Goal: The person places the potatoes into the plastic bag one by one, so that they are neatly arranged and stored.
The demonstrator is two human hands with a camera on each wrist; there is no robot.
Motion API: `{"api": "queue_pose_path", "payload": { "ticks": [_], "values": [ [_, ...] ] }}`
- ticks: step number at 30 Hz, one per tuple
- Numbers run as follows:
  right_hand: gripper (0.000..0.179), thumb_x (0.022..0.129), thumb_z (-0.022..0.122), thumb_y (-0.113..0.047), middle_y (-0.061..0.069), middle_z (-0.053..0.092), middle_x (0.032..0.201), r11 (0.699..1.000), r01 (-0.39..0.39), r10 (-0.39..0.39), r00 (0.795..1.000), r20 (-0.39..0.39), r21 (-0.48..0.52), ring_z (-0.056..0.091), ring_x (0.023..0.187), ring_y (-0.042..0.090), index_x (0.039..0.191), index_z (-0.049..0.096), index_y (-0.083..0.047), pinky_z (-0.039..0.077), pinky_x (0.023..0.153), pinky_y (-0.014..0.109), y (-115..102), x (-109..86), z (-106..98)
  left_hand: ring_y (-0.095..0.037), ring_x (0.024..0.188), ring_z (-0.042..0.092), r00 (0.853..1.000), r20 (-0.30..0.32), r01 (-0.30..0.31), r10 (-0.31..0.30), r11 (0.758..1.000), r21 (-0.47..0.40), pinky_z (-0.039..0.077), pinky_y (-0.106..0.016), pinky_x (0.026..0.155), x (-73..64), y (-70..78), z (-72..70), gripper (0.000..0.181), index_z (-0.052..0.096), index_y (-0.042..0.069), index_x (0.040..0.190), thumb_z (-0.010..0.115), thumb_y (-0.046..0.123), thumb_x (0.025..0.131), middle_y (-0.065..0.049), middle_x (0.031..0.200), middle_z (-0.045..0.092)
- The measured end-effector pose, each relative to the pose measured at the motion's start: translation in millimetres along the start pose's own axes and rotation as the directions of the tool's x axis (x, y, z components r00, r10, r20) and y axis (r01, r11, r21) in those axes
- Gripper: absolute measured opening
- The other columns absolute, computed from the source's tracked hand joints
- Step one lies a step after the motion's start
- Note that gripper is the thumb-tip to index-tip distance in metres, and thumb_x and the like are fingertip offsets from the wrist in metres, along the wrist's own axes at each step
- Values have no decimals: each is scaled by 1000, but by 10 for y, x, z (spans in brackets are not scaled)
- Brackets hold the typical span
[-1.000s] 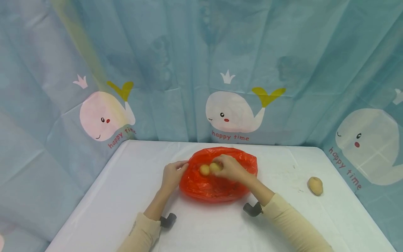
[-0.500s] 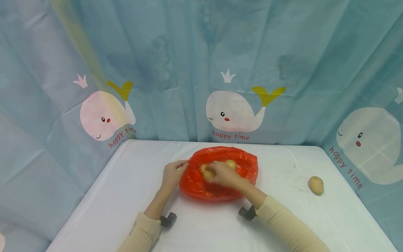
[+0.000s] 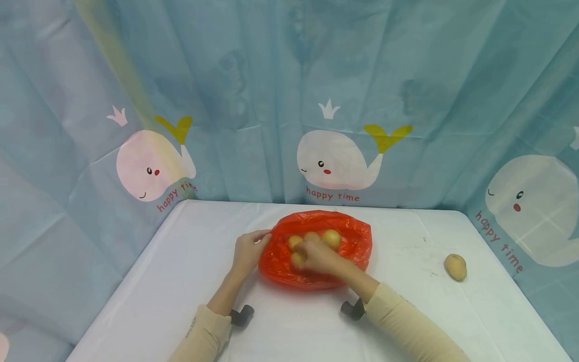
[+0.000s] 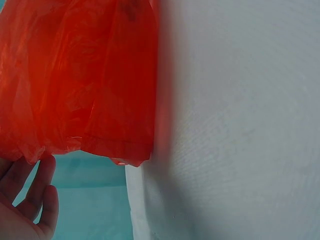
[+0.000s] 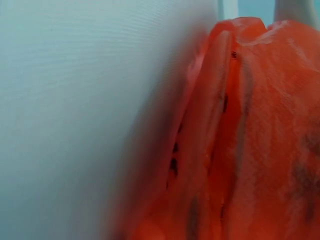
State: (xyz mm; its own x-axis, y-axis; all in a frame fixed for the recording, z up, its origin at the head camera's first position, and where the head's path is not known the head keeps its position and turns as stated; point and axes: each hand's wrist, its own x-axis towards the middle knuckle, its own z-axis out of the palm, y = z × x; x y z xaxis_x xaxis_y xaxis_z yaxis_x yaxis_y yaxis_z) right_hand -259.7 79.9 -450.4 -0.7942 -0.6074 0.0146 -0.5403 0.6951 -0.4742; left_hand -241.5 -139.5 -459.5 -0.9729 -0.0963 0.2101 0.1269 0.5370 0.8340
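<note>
A red plastic bag (image 3: 357,251) lies spread with its mouth up on the white table. My left hand (image 3: 246,251) pinches the bag's left rim; in the left wrist view its fingers (image 4: 44,175) meet the bag's edge. Inside the bag's mouth, my right hand (image 3: 318,255) grips a potato (image 3: 298,260) near the front left. Several other potatoes show in the bag, such as a round one (image 3: 332,238) behind the right hand and a smaller one (image 3: 295,243) at the left. The right wrist view shows the bag's side (image 5: 280,130) but no hand clearly.
One more potato (image 3: 455,267) lies on the table (image 3: 407,311) at the right, outside the bag. Dark wrist-camera mounts (image 3: 243,315) sit at both wrists. A blue curtain (image 3: 253,100) with whale prints stands behind the table.
The right hand has shifted left and toward me inside the bag, potato in its grip. More potatoes have come into view behind it. The left hand stays at the rim.
</note>
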Motion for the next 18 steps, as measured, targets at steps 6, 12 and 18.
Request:
{"api": "queue_pose_path", "payload": {
  "ticks": [6,12,18],
  "values": [
    [43,83,74,-30,-6,57,99,1000,9,-9,1000,27,13,50,97,14,123,68,-16,53,75,21,23,13,36,-29,116,64,1000,-3,3,-3,1000,5,51,-52,99,-4,1,4,27,74,12,113,63,28,95,-7,111,74],
    [45,83,74,-28,-8,62,96,999,10,-12,999,37,40,54,93,13,125,66,-14,54,75,20,12,16,31,-28,117,63,1000,2,11,-11,1000,4,51,-50,99,-5,3,-1,28,73,12,114,62,29,95,-7,113,74],
    [47,84,75,-30,-7,61,102,999,-16,14,998,53,42,52,99,14,127,65,-16,55,78,22,-5,-1,26,-29,116,64,1000,0,-4,4,1000,-4,51,-51,100,-3,0,-2,27,74,12,113,63,27,95,-7,111,74]
  ]
}}
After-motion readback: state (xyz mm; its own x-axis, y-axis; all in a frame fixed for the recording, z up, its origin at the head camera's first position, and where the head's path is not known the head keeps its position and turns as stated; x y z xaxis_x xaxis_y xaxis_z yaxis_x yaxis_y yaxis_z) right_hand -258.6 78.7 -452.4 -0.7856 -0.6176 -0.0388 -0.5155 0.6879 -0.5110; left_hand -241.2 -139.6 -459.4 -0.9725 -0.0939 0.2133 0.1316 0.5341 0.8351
